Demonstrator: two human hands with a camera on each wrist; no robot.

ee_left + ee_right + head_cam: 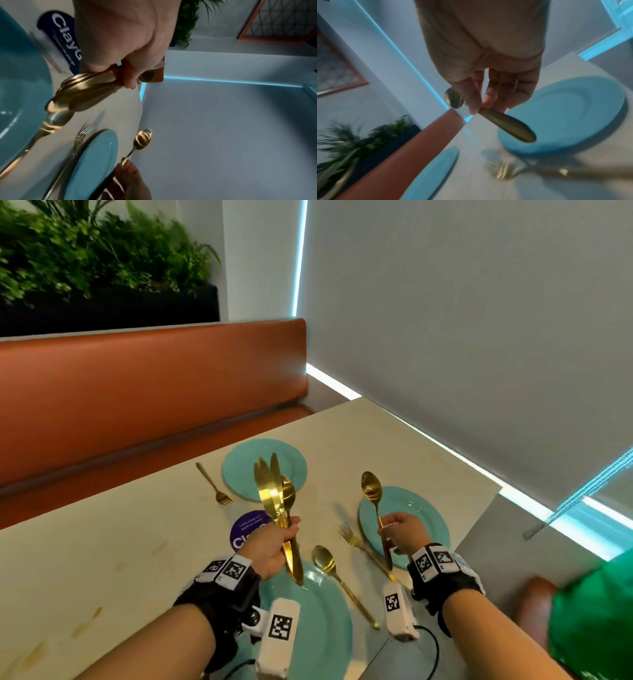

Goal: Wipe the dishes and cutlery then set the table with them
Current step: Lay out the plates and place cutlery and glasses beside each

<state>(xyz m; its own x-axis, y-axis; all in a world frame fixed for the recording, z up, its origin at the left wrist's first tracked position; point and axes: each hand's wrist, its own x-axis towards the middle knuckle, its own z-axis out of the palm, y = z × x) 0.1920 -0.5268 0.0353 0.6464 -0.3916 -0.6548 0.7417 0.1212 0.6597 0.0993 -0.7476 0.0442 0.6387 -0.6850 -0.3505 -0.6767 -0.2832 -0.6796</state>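
Right hand (404, 534) pinched one gold spoon (372, 491) mid-handle; left hand (270, 549) fisted round a cutlery bundle (274, 494).
Polished metal looked stiff, light, slippery — bowl stood above the pinch, likely to pivot; a hold nearer the bowl seemed steadier.

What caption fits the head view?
Left hand grips gold cutlery; right hand holds spoon above plate.

Three teal plates (263, 463) sit on the worktop (102, 542). Gold forks (214, 484) and a spoon (337, 577) lie beside them; knives (270, 491) and another spoon (372, 494) are held upright.
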